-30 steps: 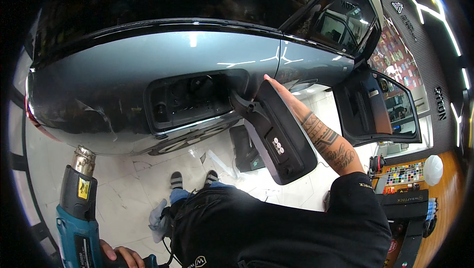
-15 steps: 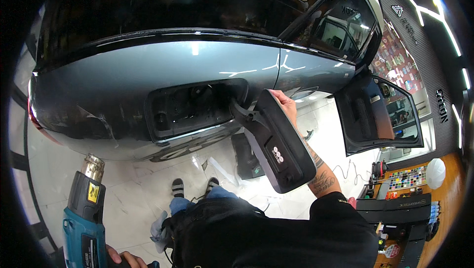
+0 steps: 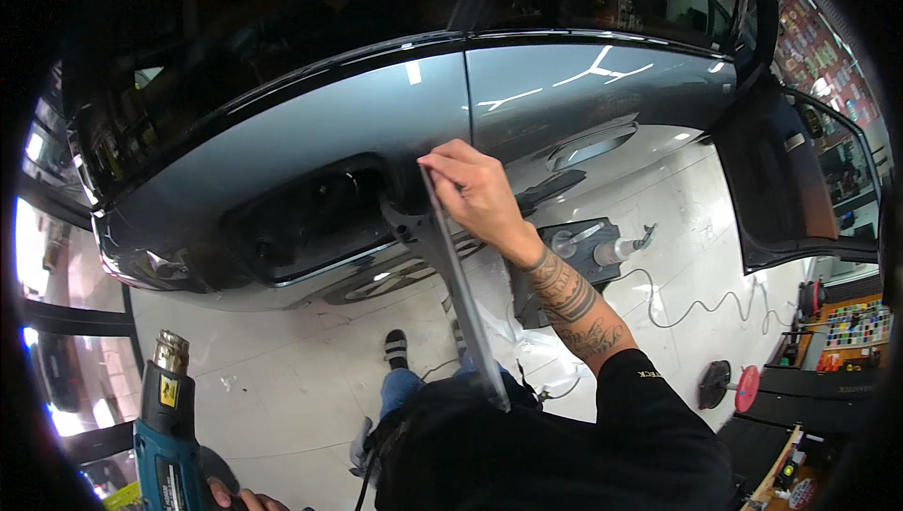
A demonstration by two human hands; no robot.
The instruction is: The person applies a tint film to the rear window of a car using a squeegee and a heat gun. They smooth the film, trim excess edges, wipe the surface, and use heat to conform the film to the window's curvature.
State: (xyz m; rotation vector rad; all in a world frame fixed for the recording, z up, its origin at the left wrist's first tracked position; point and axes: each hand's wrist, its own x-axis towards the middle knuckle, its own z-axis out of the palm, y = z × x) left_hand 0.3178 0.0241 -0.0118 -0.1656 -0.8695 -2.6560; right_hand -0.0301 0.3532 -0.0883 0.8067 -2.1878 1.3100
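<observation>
My right hand (image 3: 478, 193) pinches the upper edge of a grey fuel or charge port flap (image 3: 461, 290), fingers closed over its rim. The flap stands open on its hinge arm and shows nearly edge-on. Left of it lies the dark port recess (image 3: 306, 215) in the side of a grey car (image 3: 395, 102). Low on the left, my left hand (image 3: 243, 497) is wrapped round the handle of a teal and black heat gun (image 3: 169, 426). Its metal nozzle points up toward the car, apart from the bodywork. The picture's lower edge cuts off part of that hand.
Below the car, a black stand (image 3: 564, 276) carries spray bottles (image 3: 616, 249) and stands behind my right forearm. A cable (image 3: 696, 309) trails over the pale tiled floor. An open car door (image 3: 790, 172) juts out at the right, above a cluttered workbench (image 3: 800, 398).
The flap has turned from showing its inner face to nearly edge-on. My right hand has moved left with its edge. My view has shifted right along the car; the heat gun stays low left.
</observation>
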